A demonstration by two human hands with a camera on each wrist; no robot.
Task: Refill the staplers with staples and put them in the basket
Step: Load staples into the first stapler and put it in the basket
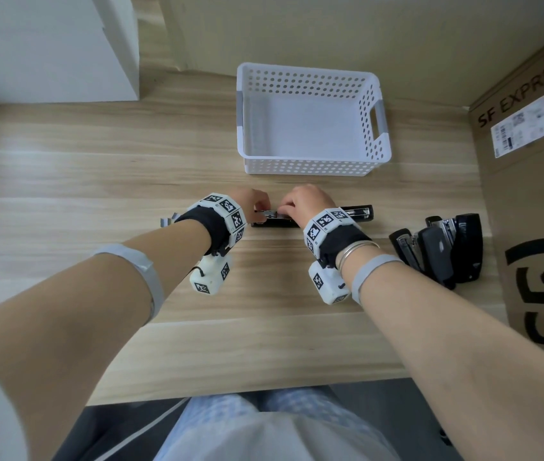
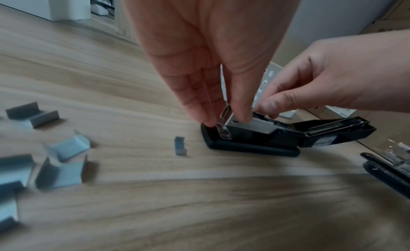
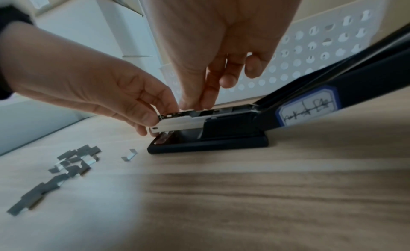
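1. Nearest is the bare front part of the wooden table [image 1: 197, 344].
2. Further in, left of centre, loose staple strips [image 2: 64, 146] lie scattered on the table, with one short strip [image 2: 180, 146] apart from them, just beside the open stapler's front end.
3. The open stapler [image 1: 362, 212] lies flat at mid-table with its lid swung back to the right and its metal channel [image 3: 184, 122] exposed.
4. The left hand [image 1: 250, 199] pinches the front end of the channel between thumb and fingers.
5. The right hand [image 1: 303, 201] has its fingertips [image 3: 193, 103] together, pressed down into the top of the channel; whether they hold staples cannot be told.
6. To the right, a heap of black staplers [image 1: 443, 249] lies beside a cardboard box [image 1: 536, 201].
7. Farthest, the white basket [image 1: 310, 166] stands behind the hands.
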